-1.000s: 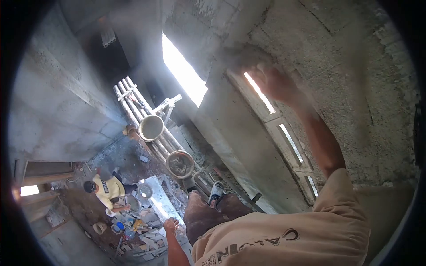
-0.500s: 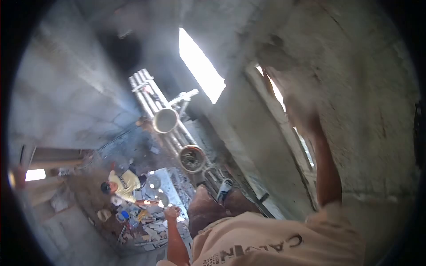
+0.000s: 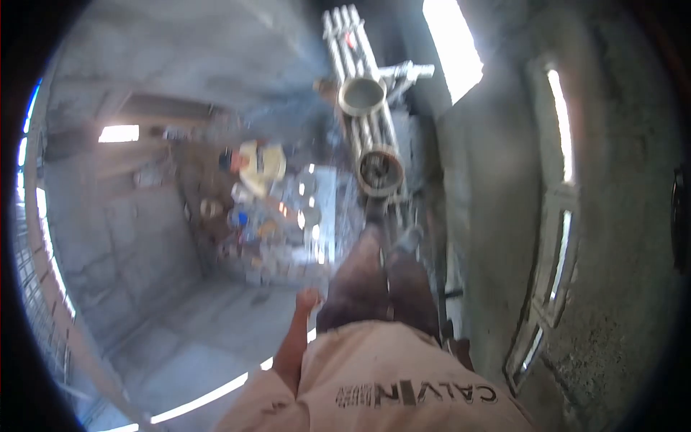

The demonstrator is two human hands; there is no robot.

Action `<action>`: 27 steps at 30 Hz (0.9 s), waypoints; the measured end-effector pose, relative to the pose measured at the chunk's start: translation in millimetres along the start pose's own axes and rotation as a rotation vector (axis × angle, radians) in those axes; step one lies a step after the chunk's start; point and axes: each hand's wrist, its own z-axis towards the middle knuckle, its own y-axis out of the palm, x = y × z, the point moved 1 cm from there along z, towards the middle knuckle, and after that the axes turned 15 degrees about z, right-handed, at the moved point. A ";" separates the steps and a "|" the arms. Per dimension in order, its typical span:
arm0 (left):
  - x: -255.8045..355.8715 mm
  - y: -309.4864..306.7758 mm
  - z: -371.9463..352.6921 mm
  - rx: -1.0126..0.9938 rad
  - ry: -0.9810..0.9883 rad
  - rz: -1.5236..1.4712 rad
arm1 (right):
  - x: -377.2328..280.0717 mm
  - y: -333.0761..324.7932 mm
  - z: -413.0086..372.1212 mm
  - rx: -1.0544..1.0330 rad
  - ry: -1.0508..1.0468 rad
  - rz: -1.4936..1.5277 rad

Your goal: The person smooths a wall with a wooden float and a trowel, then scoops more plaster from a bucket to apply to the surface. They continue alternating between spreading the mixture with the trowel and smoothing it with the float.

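Observation:
My left hand (image 3: 309,298) hangs low beside my left thigh, its fingers curled closed; what it holds, if anything, is too small to make out. On my right side, only a bit of brown forearm (image 3: 461,353) shows by the shirt, and the hand itself is out of sight. Beyond my legs, a round bucket (image 3: 379,171) with dark contents rests on a scaffold of poles (image 3: 351,54). A second round bucket (image 3: 362,96) with a pale inside sits farther along it.
Down at the left, a person in a yellow shirt (image 3: 262,167) is beside a pale board (image 3: 325,209), with rubble (image 3: 284,253) and a blue container (image 3: 241,218) nearby. A concrete wall (image 3: 497,216) with narrow openings rises at my right.
The view has turned, moving the scaffold and buckets up and right. My right hand, formerly raised against the wall, has dropped out of sight. My left hand stays low and closed.

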 end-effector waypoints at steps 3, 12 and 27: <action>29.4 5.8 -23.2 -0.051 -0.152 -0.219 | -41.0 -18.3 -11.1 -0.106 0.041 0.110; 99.9 35.3 7.6 -0.012 0.032 0.226 | -236.6 -23.9 81.3 -0.243 -0.251 0.631; 83.0 202.0 86.4 -0.123 0.019 0.514 | -596.6 73.0 176.9 -0.049 -0.885 -0.455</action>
